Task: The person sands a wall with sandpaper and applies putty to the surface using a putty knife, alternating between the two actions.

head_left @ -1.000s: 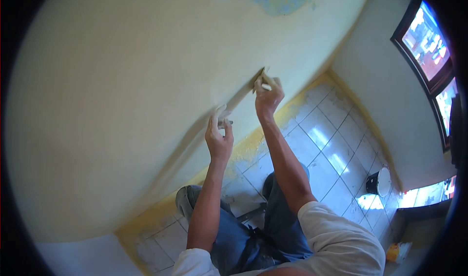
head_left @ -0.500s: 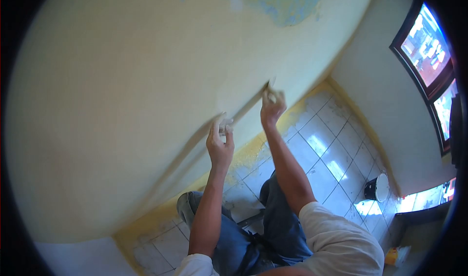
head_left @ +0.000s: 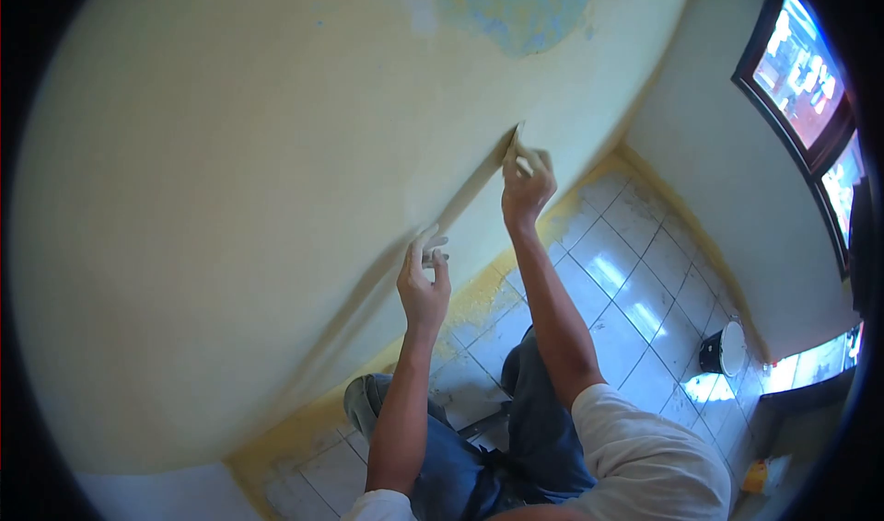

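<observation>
My right hand (head_left: 529, 182) is closed round a small thin scraper-like tool (head_left: 518, 133), its tip against the cream-yellow wall (head_left: 276, 153). Lower and to the left, my left hand (head_left: 424, 277) is raised close to the wall with whitish smears on its fingers. Something pale shows between the thumb and fingers of that hand, too small to make out. Shadows of both arms fall on the wall. A bluish patch (head_left: 520, 5) marks the wall above my right hand.
White floor tiles (head_left: 603, 272) run along the wall's yellow-stained foot. A dark bucket with a white top (head_left: 723, 351) stands on the right. Beyond are a dark-framed window (head_left: 801, 70) and an orange-and-white packet (head_left: 764, 475). My bent legs are below my hands.
My right hand has moved up along the wall with the tool. The view has shifted slightly, and my left hand sits a little lower in it.
</observation>
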`<state>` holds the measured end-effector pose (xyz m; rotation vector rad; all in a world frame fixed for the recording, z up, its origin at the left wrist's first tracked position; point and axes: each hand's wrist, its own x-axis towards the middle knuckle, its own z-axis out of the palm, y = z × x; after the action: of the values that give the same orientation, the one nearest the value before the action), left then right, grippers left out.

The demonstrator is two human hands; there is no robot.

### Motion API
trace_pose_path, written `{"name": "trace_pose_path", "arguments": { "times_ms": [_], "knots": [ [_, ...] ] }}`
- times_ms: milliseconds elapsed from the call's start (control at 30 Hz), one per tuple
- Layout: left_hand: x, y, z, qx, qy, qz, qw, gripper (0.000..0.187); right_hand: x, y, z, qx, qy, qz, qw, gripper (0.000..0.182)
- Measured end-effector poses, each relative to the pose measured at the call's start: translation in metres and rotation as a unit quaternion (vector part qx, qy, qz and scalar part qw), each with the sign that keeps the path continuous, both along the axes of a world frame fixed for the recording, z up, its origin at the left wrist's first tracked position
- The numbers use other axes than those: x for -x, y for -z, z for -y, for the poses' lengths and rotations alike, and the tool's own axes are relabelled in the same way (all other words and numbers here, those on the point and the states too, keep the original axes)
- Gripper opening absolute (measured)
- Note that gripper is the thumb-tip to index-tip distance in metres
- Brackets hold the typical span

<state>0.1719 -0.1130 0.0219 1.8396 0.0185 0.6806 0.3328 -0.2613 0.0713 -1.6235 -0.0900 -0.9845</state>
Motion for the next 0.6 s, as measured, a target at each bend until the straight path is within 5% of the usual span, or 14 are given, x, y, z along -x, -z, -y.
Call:
{"name": "trace_pose_path", "arguments": {
  "times_ms": [67,167,300,433,567,600],
  "knots": [
    [0.004,0.009,-0.001,-0.028,-0.012,0.002,1.0,0.039,-0.006,0.033,0.006,0.078,0.067,-0.018,0.995,0.025],
    [-0.003,0.012,0.003,-0.06,0.007,0.007,0.998,0.038,-0.012,0.106,0.016,0.013,0.053,-0.146,0.988,0.025],
    [-0.003,0.013,0.004,-0.037,0.035,-0.038,0.998,0.036,-0.005,0.004,0.003,-0.019,-0.014,0.013,1.0,0.025],
    [-0.003,0.017,0.005,-0.054,0.028,-0.052,0.997,0.037,-0.011,0.107,0.014,0.039,0.065,-0.116,0.99,0.023],
    [-0.008,0.019,0.001,-0.05,0.038,-0.043,0.997,0.039,-0.005,0.016,0.004,-0.047,-0.026,-0.003,0.999,0.023],
    [-0.007,0.015,0.002,-0.047,0.04,-0.047,0.997,0.039,-0.005,0.032,0.006,-0.025,-0.005,-0.012,1.0,0.023]
  ]
}}
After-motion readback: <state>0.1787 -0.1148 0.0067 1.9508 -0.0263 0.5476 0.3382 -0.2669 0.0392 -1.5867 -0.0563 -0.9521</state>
